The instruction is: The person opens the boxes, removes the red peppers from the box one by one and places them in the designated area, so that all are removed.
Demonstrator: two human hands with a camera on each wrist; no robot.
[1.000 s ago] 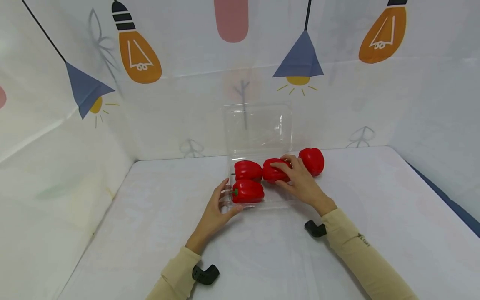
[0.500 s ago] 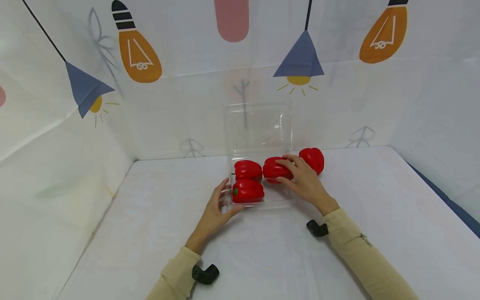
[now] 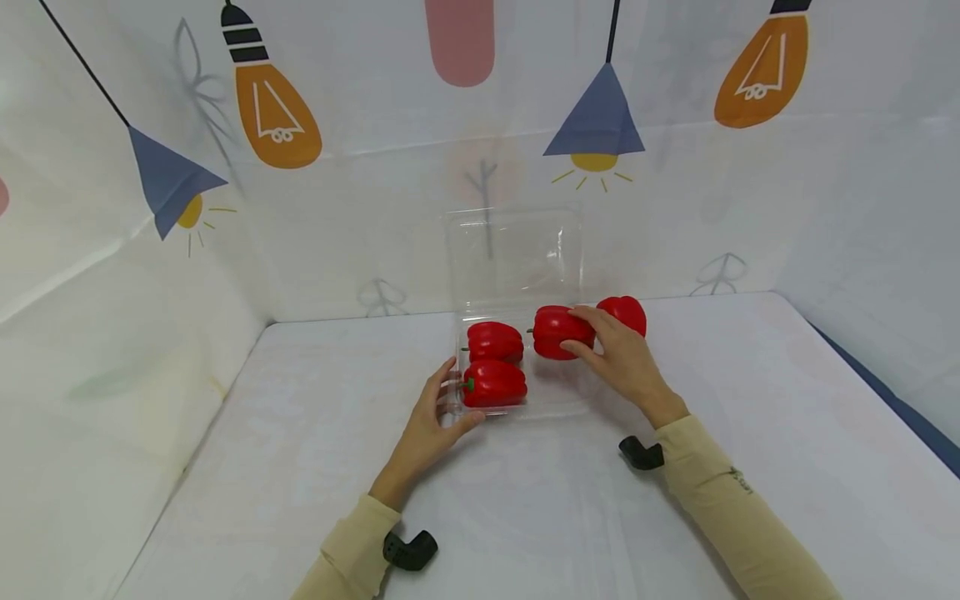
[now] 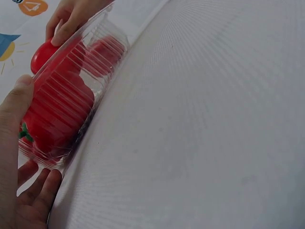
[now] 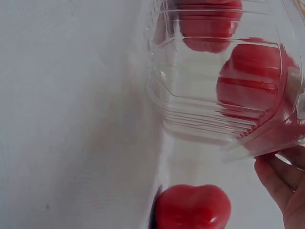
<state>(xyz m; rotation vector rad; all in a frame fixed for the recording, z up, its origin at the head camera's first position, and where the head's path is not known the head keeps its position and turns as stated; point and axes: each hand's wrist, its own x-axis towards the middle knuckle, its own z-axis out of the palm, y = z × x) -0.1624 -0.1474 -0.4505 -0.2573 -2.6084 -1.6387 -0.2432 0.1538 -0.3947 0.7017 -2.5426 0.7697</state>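
Head view: a white cloth backdrop printed with orange bulbs and blue lamps (image 3: 360, 217) rises behind a flat table under a white cloth (image 3: 315, 433); two beige fabric sleeves (image 3: 738, 508) reach in over its near side; a clear rectangular plastic box (image 3: 558, 396) sits toward the back, its clear flat plastic lid (image 3: 517, 254) raised at the rear. The left hand (image 3: 427, 429) holds the box's near left corner in a wide grip, thumb at the front rim, fingers along the side; the right hand (image 3: 618, 354) grips a glossy red rounded bell pepper (image 3: 561, 332) between thumb and fingers, at the box's right rear; whether that pepper touches the box floor cannot be told. Two more shiny red blocky peppers (image 3: 495, 383) lie in the box's left half, one behind the other; a smooth red lobed pepper (image 3: 626, 313) rests outside, just right of the box, partly behind the right hand; a short green stem (image 3: 469, 385) marks the nearest pepper's left end.
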